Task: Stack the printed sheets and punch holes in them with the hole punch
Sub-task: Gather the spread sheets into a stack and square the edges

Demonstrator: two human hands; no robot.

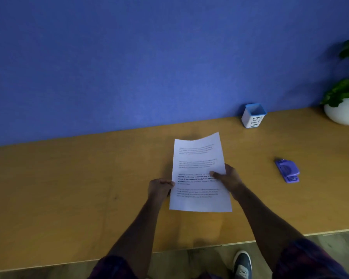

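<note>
Printed sheets (199, 174): centre of frame, held just above the wooden desk (69, 188); text side up, far edge bowed into a slight wave. How many sheets are in the bundle cannot be told.
Left hand (159, 188): grips the left long edge, fingers curled under, thumb on the margin.
Right hand (229, 178): pinches the right long edge, thumb lying over the print, fingers beneath and hidden.
Handling, judged: light, limp, prone to sag and fan out; creases easily. Best taken at both long edges near mid-length, as now, then tapped square on the desk.
Hole punch (287, 171): purple, right of centre on the desk, well apart from the sheets, untouched.
Bin cup (253, 116): white with a blue rim, upper right by the blue wall.
Plant pot (344, 112): far right edge.
Risk, judged: edges slipping out of line before punching.
</note>
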